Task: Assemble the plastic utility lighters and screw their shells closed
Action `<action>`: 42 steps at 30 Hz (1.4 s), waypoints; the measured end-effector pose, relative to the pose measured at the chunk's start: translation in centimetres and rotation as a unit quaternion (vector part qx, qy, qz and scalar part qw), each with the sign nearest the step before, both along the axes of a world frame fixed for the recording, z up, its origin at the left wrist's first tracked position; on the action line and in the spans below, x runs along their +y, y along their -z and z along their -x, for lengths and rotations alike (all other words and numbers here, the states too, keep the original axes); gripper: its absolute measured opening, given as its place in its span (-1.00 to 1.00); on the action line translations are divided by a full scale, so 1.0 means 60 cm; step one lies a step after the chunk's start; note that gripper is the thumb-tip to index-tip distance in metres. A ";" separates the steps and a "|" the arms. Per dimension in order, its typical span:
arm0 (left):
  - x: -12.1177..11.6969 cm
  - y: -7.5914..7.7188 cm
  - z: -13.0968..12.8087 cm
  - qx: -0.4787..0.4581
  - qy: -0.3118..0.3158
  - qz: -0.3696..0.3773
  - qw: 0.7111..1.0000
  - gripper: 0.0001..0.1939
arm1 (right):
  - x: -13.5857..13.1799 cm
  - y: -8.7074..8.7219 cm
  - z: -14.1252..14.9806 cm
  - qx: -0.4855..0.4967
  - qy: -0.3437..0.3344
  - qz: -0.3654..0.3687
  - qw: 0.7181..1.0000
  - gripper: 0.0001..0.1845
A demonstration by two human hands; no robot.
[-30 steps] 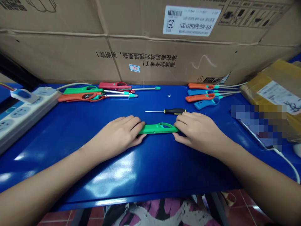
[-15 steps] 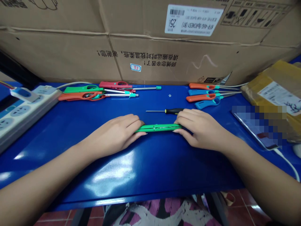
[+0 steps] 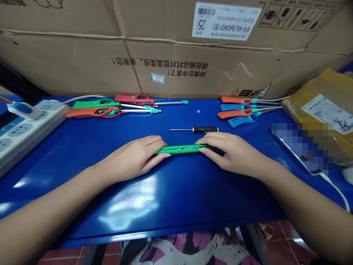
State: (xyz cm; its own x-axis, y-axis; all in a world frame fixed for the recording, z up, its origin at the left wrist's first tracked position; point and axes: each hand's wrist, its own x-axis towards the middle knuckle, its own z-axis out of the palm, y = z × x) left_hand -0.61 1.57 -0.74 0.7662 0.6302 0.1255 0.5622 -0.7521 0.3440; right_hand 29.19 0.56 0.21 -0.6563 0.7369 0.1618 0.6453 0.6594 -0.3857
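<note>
Now R hand [image 3: 233,151] closer to L hand [image 3: 138,154] vs prev frame, both grips closed on green casing [image 3: 183,149].

The left hand [image 3: 138,154] and right hand [image 3: 231,152] are bare, and so are both arms [image 3: 71,198]. The clothes [image 3: 190,250] worn below have big, wavy patches of purple-pink, black and pale grey.

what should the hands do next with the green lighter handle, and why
Probably squeeze the green lighter handle gently with the right hand while the left hand steadies the other end: a dark gap shows along its seam, and both hands grip it.
</note>
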 end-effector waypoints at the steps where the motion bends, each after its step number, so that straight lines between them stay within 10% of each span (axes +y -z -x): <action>1: 0.000 -0.001 0.000 -0.003 0.003 0.000 1.000 -0.63 | 0.001 0.001 0.000 0.016 0.001 0.015 1.000 -0.76; 27: -0.005 0.028 -0.019 -0.095 -0.042 0.000 0.995 -0.76 | -0.002 0.019 0.014 -0.163 -0.069 -0.220 0.959 -0.70; 42: -0.009 0.026 -0.017 -0.118 -0.043 0.013 0.992 -0.74 | -0.006 0.009 0.017 -0.113 -0.045 -0.206 0.971 -0.72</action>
